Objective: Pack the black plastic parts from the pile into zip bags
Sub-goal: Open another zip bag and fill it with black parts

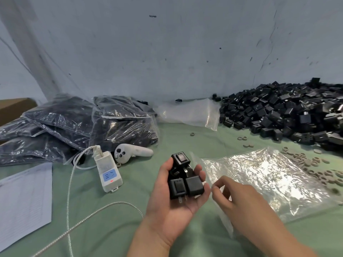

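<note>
My left hand (167, 210) cups glossy black boxy plastic parts (185, 184), fingers curled; my right hand (237, 201) pinches the crinkly clear zip bag (269, 179).

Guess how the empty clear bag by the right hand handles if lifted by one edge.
Likely floppy: the zip bag lies crinkled and flat on the green cloth. Probably light: thin clear film. Glossy, so possibly slippery; held by one edge it may sag.

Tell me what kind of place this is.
Likely a small factory packing bench: a large pile of black plastic parts against the wall, filled zip bags heaped at left, and the left hand holding parts beside an empty zip bag.
</note>
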Motion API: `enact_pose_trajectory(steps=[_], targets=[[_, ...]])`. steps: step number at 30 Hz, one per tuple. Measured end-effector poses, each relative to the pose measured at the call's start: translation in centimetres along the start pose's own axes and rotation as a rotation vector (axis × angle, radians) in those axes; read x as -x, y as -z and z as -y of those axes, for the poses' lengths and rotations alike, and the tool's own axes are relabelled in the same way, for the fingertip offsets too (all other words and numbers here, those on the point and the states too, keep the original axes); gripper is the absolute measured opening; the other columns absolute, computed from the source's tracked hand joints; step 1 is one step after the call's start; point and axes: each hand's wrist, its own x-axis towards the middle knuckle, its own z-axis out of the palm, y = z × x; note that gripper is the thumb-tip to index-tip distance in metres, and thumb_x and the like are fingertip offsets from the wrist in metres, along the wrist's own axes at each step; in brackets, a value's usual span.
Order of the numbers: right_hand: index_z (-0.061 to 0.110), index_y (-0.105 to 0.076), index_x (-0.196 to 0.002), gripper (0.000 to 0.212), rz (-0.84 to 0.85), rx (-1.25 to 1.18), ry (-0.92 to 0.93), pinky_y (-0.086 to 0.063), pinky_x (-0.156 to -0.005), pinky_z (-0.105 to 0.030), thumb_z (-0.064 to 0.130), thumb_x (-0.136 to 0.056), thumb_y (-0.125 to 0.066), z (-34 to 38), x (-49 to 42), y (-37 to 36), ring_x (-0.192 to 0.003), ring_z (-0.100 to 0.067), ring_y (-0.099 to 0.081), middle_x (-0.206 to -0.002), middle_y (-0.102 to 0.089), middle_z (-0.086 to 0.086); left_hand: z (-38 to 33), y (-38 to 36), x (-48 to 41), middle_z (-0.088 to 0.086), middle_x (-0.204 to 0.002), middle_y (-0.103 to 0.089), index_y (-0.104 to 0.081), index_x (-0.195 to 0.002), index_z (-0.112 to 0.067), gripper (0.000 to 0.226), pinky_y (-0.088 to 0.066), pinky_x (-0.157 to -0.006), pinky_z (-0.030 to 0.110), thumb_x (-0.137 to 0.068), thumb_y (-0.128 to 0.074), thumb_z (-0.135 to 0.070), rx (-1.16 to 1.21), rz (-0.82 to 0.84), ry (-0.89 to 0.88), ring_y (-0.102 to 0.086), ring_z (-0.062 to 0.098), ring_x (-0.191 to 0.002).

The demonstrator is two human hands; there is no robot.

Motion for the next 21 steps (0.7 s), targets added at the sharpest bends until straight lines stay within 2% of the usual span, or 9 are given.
enact_pose_trajectory(steps=[4,8,11,13,15,16,18,19,21], targets=[[0.036,-0.051,-0.092,0.023,-0.052,0.061,-0.02,-0.042,-0.058,-0.019,0.057,-0.096,-0.041,0.2,0.5,-0.3,-0.065,-0.003,-0.057,-0.072,-0.061,0.013,1.0,-0.2,-0.4,0.02,-0.106,-0.065,-0.065,-0.11,-0.006,0.047,-0.058,-0.076,0.045,-0.076,-0.078,-0.036,-0.142,-0.125,-0.025,-0.065,0.032,-0.092],[0.038,-0.047,-0.086,0.017,-0.106,0.05,-0.027,-0.039,-0.052,-0.018,0.051,-0.097,-0.042,0.9,0.9,-0.3,-0.061,-0.003,-0.057,-0.069,-0.061,0.013,2.0,0.1,-0.5,0.012,-0.088,-0.064,-0.07,-0.103,-0.009,0.037,-0.057,-0.065,0.039,-0.079,-0.076,-0.037,-0.416,-0.29,-0.087,-0.064,0.023,-0.073],[0.039,-0.04,-0.084,0.021,-0.183,0.065,-0.01,-0.033,-0.048,-0.018,0.057,-0.09,-0.033,2.1,1.1,-0.2,-0.056,-0.004,-0.053,-0.067,-0.059,0.016,3.1,-0.4,-0.4,0.011,-0.088,-0.063,-0.071,-0.106,-0.011,0.034,-0.053,-0.057,0.031,-0.085,-0.071,-0.039,-0.548,-0.302,-0.037,-0.058,0.021,-0.074],[0.039,-0.036,-0.089,0.021,-0.203,0.165,0.002,-0.034,-0.054,-0.021,0.059,-0.092,-0.027,2.3,1.2,-0.3,-0.061,-0.01,-0.05,-0.073,-0.058,0.015,3.0,-0.6,-0.6,0.008,-0.084,-0.064,-0.07,-0.106,-0.01,0.035,-0.054,-0.058,0.031,-0.085,-0.072,-0.038,-0.603,-0.346,-0.131,-0.059,0.019,-0.072],[0.038,-0.037,-0.092,0.019,-0.184,0.22,0.002,-0.04,-0.06,-0.025,0.056,-0.096,-0.032,1.9,1.4,-0.6,-0.068,-0.01,-0.052,-0.08,-0.059,0.013,2.1,-0.9,-0.4,0.008,-0.082,-0.064,-0.069,-0.101,-0.009,0.032,-0.057,-0.063,0.034,-0.082,-0.075,-0.034,-0.545,-0.376,-0.284,-0.063,0.019,-0.07],[0.037,-0.04,-0.091,0.019,-0.161,0.184,-0.009,-0.043,-0.063,-0.027,0.054,-0.097,-0.036,1.6,1.4,-0.8,-0.071,-0.009,-0.054,-0.083,-0.06,0.013,1.4,-1.2,-0.1,0.011,-0.084,-0.063,-0.069,-0.099,-0.008,0.032,-0.058,-0.066,0.038,-0.081,-0.076,-0.033,-0.421,-0.332,-0.297,-0.065,0.021,-0.073],[0.035,-0.046,-0.088,0.018,-0.103,0.07,-0.035,-0.046,-0.067,-0.028,0.05,-0.096,-0.043,1.1,1.3,-1.2,-0.073,-0.006,-0.058,-0.086,-0.063,0.014,0.5,-1.9,0.6,0.018,-0.089,-0.062,-0.07,-0.095,-0.006,0.031,-0.057,-0.072,0.044,-0.079,-0.078,-0.031,-0.148,-0.169,-0.232,-0.067,0.03,-0.081],[0.034,-0.047,-0.085,0.018,-0.073,0.025,-0.051,-0.046,-0.066,-0.026,0.049,-0.095,-0.045,0.9,1.3,-1.4,-0.072,-0.004,-0.059,-0.086,-0.064,0.014,0.5,-1.9,0.8,0.02,-0.091,-0.062,-0.071,-0.094,-0.006,0.031,-0.057,-0.074,0.045,-0.078,-0.078,-0.031,-0.089,-0.126,-0.199,-0.067,0.032,-0.083],[0.035,-0.048,-0.083,0.017,-0.019,-0.044,-0.085,-0.042,-0.06,-0.018,0.047,-0.094,-0.05,0.5,1.1,-1.7,-0.068,0.001,-0.058,-0.083,-0.064,0.014,1.5,-1.7,0.4,0.02,-0.092,-0.062,-0.068,-0.101,-0.004,0.039,-0.059,-0.074,0.044,-0.075,-0.078,-0.032,-0.129,-0.187,-0.145,-0.066,0.032,-0.086]])
